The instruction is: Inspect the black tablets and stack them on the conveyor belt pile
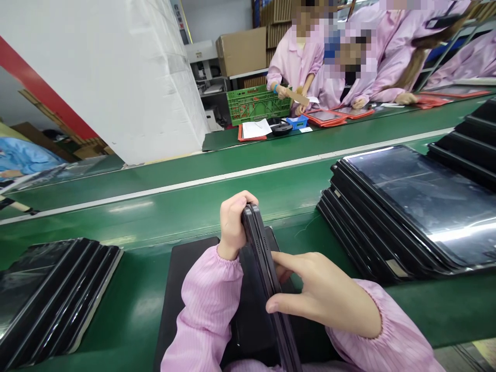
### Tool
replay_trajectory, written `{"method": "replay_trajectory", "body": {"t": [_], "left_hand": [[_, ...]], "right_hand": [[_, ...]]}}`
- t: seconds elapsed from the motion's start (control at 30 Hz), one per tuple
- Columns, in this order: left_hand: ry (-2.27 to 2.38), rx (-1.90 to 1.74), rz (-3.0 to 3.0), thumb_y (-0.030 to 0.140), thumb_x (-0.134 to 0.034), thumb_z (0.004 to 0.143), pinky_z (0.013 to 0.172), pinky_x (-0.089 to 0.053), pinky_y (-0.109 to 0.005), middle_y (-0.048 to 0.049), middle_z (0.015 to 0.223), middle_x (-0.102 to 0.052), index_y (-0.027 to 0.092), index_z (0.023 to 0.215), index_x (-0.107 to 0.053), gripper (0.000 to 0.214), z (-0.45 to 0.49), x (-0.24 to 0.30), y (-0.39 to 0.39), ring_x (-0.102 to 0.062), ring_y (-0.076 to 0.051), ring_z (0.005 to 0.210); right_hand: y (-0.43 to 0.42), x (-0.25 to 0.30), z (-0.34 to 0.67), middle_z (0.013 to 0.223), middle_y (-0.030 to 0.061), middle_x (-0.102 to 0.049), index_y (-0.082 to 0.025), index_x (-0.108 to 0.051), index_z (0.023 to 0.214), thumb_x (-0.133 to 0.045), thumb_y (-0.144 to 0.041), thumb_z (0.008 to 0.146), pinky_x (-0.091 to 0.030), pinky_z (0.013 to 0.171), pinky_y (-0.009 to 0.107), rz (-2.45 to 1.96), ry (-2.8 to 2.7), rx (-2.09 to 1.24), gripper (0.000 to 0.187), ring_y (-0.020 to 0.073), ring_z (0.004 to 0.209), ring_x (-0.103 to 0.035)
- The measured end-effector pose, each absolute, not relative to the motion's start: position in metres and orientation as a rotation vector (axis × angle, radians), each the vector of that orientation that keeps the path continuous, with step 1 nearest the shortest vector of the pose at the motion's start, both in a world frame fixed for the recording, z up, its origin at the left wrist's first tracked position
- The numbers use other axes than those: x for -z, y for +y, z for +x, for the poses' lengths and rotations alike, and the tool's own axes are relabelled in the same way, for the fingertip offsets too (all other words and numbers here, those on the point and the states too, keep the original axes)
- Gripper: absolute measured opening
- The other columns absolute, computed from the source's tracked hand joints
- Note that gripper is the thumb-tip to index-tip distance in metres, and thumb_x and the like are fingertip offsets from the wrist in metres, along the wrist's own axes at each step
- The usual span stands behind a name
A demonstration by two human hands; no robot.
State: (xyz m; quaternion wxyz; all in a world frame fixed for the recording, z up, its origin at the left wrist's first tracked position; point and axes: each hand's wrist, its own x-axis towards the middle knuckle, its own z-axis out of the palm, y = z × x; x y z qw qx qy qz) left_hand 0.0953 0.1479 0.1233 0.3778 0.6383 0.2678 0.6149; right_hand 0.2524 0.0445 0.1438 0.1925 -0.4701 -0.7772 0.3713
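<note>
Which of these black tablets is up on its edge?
The tablet between the left hand and right hand, above the black mat; those in the left stack and right stack lie overlapping, faces up.

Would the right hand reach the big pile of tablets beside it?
Probably yes: nothing lies between the right hand and the pile of tablets, though it now pinches an upright tablet.

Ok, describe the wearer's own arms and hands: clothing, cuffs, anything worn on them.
Both arms are in pale pink long sleeves with fine pinstripes, the left sleeve and right sleeve alike. Each ends in a gathered elastic cuff at the wrist. The left hand and right hand are bare: no gloves, rings or watch show.
</note>
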Motion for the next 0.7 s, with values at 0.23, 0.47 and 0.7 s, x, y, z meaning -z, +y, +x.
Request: {"method": "replay_trajectory", "body": {"t": [0.23, 0.47, 0.7], "left_hand": [[0.694, -1.596, 1.637, 0.031, -0.038, 0.092, 0.056, -0.034, -0.031, -0.0008, 0.059, -0.051, 0.020, 0.061, -0.055, 0.037, 0.096, -0.122, 0.150, -0.045, -0.015, 0.057], [0.746, -1.703, 1.719, 0.030, -0.038, 0.095, 0.059, -0.043, -0.027, -0.0006, 0.064, -0.061, 0.019, 0.066, -0.061, 0.039, 0.103, -0.120, 0.142, -0.055, -0.013, 0.060], [1.059, -1.956, 1.825, 0.045, -0.042, 0.099, 0.105, -0.044, -0.037, -0.0093, 0.126, -0.068, 0.021, 0.118, -0.068, 0.041, 0.091, -0.113, 0.159, -0.058, -0.023, 0.123]], "right_hand": [[0.043, -0.140, 0.249, 0.080, -0.0021, -0.072, -0.022, -0.065, 0.113, -0.076, -0.047, 0.081, -0.044, 0.062, 0.028, -1.347, -2.142, -0.983, 0.042, 0.0191, 0.069, -0.068], [0.035, -0.131, 0.221, 0.081, 0.0013, -0.071, -0.019, -0.050, 0.134, -0.054, -0.021, 0.083, -0.044, 0.055, 0.029, -1.329, -1.959, -0.602, 0.051, 0.0214, 0.063, -0.066], [0.044, -0.126, 0.232, 0.067, -0.0035, -0.059, -0.020, -0.058, 0.100, -0.054, -0.017, 0.086, -0.046, 0.051, 0.024, -1.153, -1.714, -0.279, 0.015, 0.0134, 0.052, -0.056]]}}
